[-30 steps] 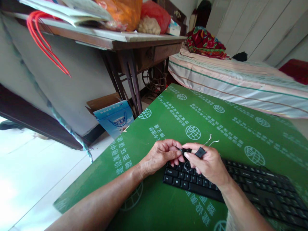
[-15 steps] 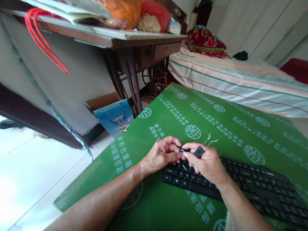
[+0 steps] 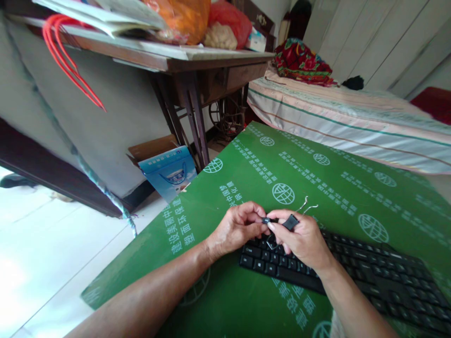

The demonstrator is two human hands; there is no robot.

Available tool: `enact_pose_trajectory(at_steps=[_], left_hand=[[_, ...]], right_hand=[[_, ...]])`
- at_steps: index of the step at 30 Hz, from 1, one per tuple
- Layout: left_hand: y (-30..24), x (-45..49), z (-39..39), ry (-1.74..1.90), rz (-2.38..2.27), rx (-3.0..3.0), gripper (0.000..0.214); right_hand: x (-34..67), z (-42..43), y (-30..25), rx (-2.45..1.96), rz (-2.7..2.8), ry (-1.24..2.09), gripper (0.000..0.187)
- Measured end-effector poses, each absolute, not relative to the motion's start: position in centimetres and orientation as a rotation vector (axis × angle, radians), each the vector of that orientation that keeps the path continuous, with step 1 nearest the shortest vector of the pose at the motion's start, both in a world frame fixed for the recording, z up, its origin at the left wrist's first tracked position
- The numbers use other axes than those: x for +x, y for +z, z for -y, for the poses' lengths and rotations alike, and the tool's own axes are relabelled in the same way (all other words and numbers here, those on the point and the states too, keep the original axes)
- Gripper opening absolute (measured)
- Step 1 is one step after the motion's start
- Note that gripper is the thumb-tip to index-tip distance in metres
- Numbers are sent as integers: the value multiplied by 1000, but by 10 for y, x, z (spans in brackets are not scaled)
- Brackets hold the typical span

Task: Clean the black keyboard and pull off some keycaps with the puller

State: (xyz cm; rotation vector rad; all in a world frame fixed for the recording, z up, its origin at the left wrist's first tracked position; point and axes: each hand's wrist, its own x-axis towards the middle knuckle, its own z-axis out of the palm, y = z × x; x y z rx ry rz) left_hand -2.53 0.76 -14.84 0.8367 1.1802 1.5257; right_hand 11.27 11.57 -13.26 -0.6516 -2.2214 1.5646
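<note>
A black binder clip (image 3: pixel 291 221) is held just above the left end of the keyboard (image 3: pixel 369 267), pinched between the thumb and fingers of the right hand (image 3: pixel 303 239). Its silver wire handles (image 3: pixel 306 206) stick out beyond the keyboard's far edge. A small black clip (image 3: pixel 267 219) is gripped in the closed fingertips of the left hand (image 3: pixel 236 227), touching the right thumb. The keys beneath are partly covered by both hands, and much of each clip is hidden by the fingers.

The keyboard is laid on a green board (image 3: pixel 282 164) printed with white characters. Left of the keyboard, well apart, a blue box (image 3: pixel 169 171) is seen under a wooden table (image 3: pixel 197 61), from which red cords (image 3: pixel 66 56) hang. Beyond the keyboard a striped bed (image 3: pixel 345 122) is seen.
</note>
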Motion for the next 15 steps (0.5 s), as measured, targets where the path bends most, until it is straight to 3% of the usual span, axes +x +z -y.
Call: enact_pose_trajectory(at_steps=[15], left_hand=[[-151, -25, -8, 1540, -1248, 863, 22]], right_hand=[[113, -115, -133, -741, 2216, 1579, 26]])
